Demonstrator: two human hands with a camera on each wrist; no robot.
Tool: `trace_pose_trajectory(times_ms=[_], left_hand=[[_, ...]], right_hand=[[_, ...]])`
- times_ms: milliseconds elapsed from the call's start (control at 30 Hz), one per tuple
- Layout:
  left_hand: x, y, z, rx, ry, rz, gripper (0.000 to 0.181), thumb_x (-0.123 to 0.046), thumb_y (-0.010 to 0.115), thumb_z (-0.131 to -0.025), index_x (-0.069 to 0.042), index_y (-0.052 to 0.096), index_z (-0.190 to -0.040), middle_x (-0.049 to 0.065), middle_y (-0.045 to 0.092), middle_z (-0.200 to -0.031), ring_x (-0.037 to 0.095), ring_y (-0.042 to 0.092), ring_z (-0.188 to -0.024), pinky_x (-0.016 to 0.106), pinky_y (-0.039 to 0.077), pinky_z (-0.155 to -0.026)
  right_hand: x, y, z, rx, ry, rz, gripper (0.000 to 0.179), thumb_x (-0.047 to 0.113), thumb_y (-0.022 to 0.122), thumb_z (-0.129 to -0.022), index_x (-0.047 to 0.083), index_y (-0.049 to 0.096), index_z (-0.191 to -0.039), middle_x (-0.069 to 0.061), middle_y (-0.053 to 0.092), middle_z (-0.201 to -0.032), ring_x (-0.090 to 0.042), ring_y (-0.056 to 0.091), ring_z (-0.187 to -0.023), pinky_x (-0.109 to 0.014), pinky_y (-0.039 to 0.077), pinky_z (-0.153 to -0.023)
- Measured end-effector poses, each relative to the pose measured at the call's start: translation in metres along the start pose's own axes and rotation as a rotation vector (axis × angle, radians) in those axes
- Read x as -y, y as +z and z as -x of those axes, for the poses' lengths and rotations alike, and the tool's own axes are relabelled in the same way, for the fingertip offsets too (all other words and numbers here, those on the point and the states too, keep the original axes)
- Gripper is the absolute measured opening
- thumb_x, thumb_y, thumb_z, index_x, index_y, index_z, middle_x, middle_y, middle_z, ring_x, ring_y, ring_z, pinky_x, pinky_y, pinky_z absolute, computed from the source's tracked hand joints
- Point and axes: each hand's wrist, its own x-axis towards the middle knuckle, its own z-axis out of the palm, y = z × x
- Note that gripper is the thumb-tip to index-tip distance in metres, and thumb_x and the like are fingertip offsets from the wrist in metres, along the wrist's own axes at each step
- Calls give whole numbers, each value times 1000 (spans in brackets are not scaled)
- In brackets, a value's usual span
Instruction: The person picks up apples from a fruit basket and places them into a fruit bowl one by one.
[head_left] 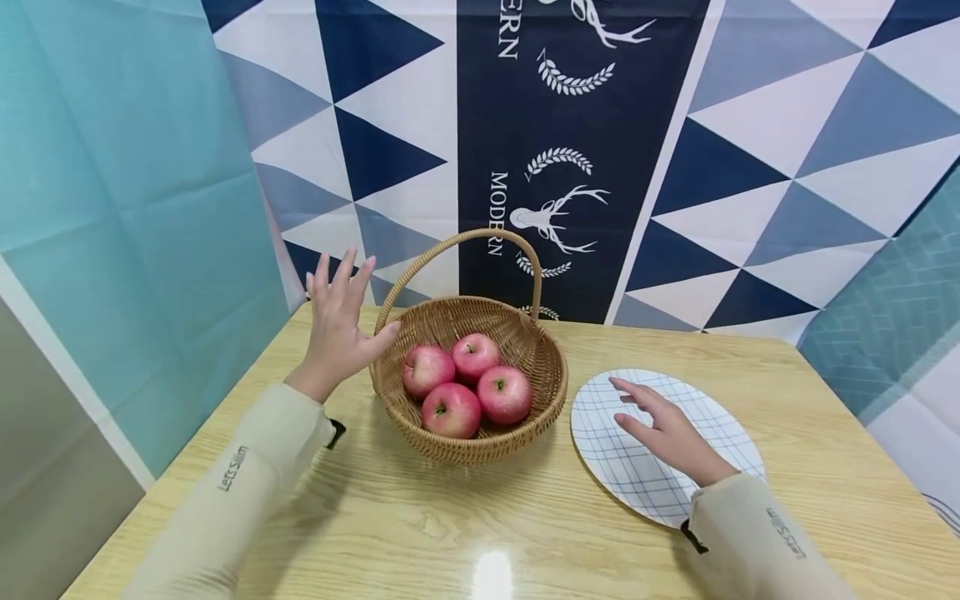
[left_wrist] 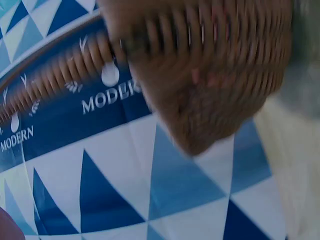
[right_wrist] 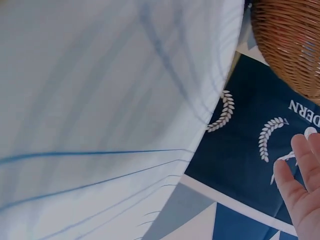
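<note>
A wicker basket [head_left: 465, 452] with a tall arched handle [head_left: 442, 247] stands on the table, several red apples [head_left: 504, 394] lying inside it. Beside its left rim is my left hand [head_left: 341, 333], fingers spread and holding nothing; the thumb overlaps the rim in the head view, and I cannot tell if it touches. The left wrist view shows the basket [left_wrist: 210, 65] blurred. My right hand [head_left: 672, 433], fingers loosely extended and holding nothing, hovers over a round white plate [head_left: 720, 417] with blue grid lines. That hand [right_wrist: 302, 195] also appears in the right wrist view.
The light wooden tabletop [head_left: 420, 533] carries the basket left of centre and the plate to its right. Behind the table hangs a patterned cloth [head_left: 405, 108] with triangles and deer heads. A teal cloth [head_left: 135, 208] covers the left side.
</note>
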Motion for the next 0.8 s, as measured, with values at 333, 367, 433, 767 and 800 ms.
trace_pose_trajectory(times_ms=[333, 367, 433, 767, 800], left_hand=[[8, 8, -27, 201, 17, 40, 78, -63, 41, -88, -5, 40, -141, 27, 30, -148, 46, 6, -139, 65, 0, -107], [9, 8, -28, 221, 4, 53, 76, -59, 45, -87, -5, 39, -141, 27, 29, -148, 46, 6, -140, 65, 0, -107], [8, 8, -30, 265, -20, 75, 74, -50, 51, -85, -5, 39, -142, 26, 29, -149, 45, 5, -140, 65, 0, -107], [4, 10, -34, 344, -55, 185, 71, -16, 56, -70, -5, 44, -140, 22, 38, -146, 38, 8, -142, 58, 5, -111], [4, 10, -35, 351, -53, 194, 71, -15, 55, -70, -4, 44, -140, 22, 38, -145, 38, 8, -142, 58, 5, -111]], right_hand=[[23, -3, -43, -2, -72, -47, 55, 6, 63, -88, -6, 42, -138, -27, 48, -134, -44, 50, -117, -60, 38, -96], [26, -2, -46, 5, -70, -51, 56, 6, 64, -88, -5, 43, -139, -27, 48, -134, -43, 50, -117, -59, 37, -97], [32, -2, -54, 16, -81, -50, 59, 7, 66, -86, -4, 43, -139, -26, 47, -135, -42, 50, -116, -59, 37, -98], [52, 0, -85, 97, -156, -21, 66, 10, 73, -81, -3, 44, -138, -24, 47, -138, -43, 49, -118, -60, 38, -96], [53, 0, -87, 115, -164, -18, 66, 10, 73, -81, -3, 45, -138, -24, 47, -137, -43, 49, -118, -60, 38, -96]])
